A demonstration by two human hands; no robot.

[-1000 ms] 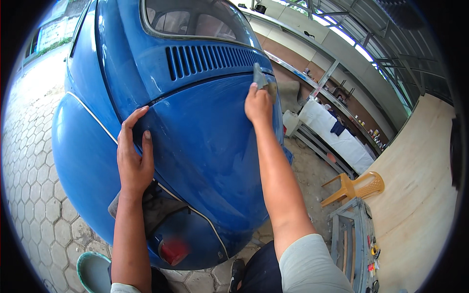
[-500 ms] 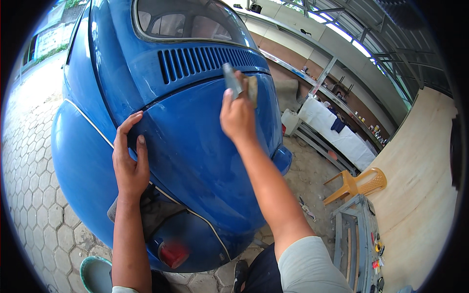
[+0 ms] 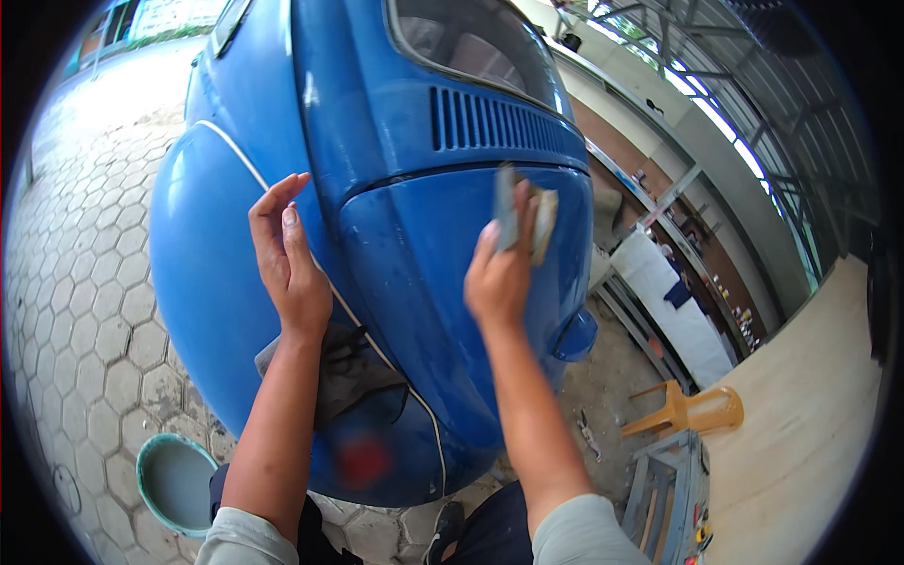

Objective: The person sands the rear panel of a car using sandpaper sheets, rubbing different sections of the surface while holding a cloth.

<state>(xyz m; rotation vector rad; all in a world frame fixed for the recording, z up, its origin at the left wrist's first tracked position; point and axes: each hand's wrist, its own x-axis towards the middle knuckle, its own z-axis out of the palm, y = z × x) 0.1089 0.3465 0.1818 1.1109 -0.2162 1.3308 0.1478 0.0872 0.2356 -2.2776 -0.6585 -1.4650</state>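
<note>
- Hexagonal paving is lying under a blue car beside an open workshop.
- Left hand is resting flat, fingers released, on the car's rear.
- Right hand is gripping a folded sanding pad, pressing it against the engine lid below the vents.

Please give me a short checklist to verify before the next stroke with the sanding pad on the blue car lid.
1. Right hand grips the sanding pad: ok, the pad is held between thumb and fingers.
2. Pad lies flat on the engine lid: cannot tell, the pad is blurred and seems tilted.
3. Left hand steadies the body: ok, it rests open on the blue panel beside the lid seam.
4. Left fingers out of the pad's path: ok, the hands are well apart.
5. Grey cloth out of the way: ok, it lies lower, under the left wrist.
6. Green bucket close by: ok, it stands on the paving at lower left.
</note>
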